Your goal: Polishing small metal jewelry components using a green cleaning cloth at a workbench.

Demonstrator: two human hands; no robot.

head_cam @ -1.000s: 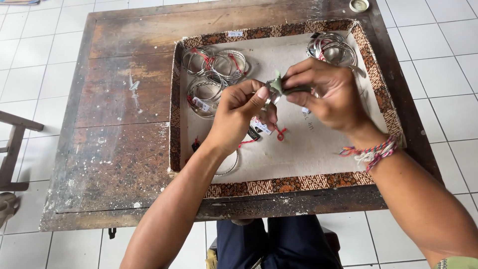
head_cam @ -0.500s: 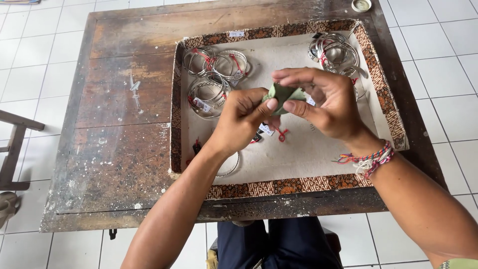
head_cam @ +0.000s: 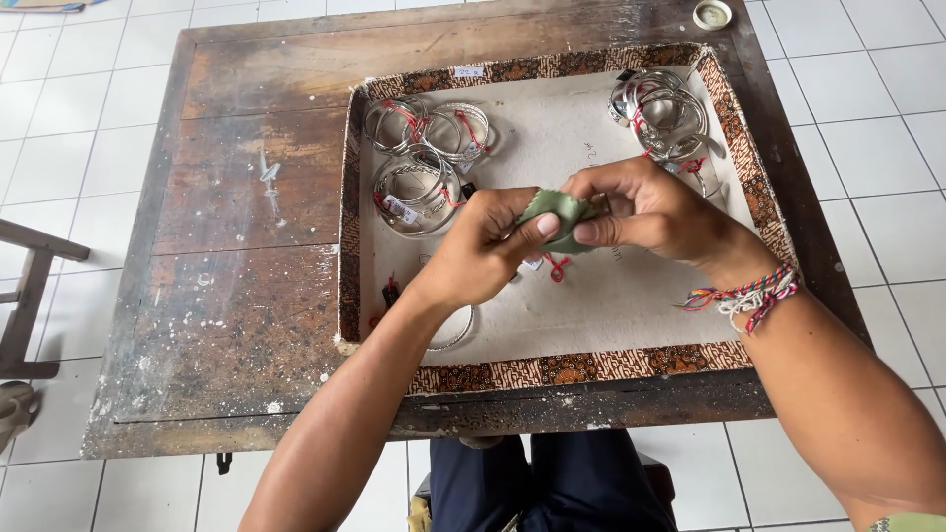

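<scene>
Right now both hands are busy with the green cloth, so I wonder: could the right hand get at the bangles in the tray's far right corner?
Probably yes. The right hand sits just short of that bangle pile, with nothing between them; it would first have to let go of the green cloth.

I have two hands in view, my left hand (head_cam: pixel 483 258) and my right hand (head_cam: pixel 655 212). Between them is one small green cloth (head_cam: pixel 554 212). There is one wooden table (head_cam: pixel 246 296), and on it one shallow tray (head_cam: pixel 572 369) with a patterned brown border. Inside the tray I count three clusters of silver bangles: one at the upper left (head_cam: pixel 429 128), one just below it (head_cam: pixel 414 192), and one at the upper right (head_cam: pixel 662 110); the exact number of bangles in each cluster cannot be told. One more single bangle (head_cam: pixel 455 330) lies near the tray's lower left. One woven bracelet (head_cam: pixel 749 296) circles my right wrist. One small round lid (head_cam: pixel 711 14) sits at the table's far right corner.
</scene>
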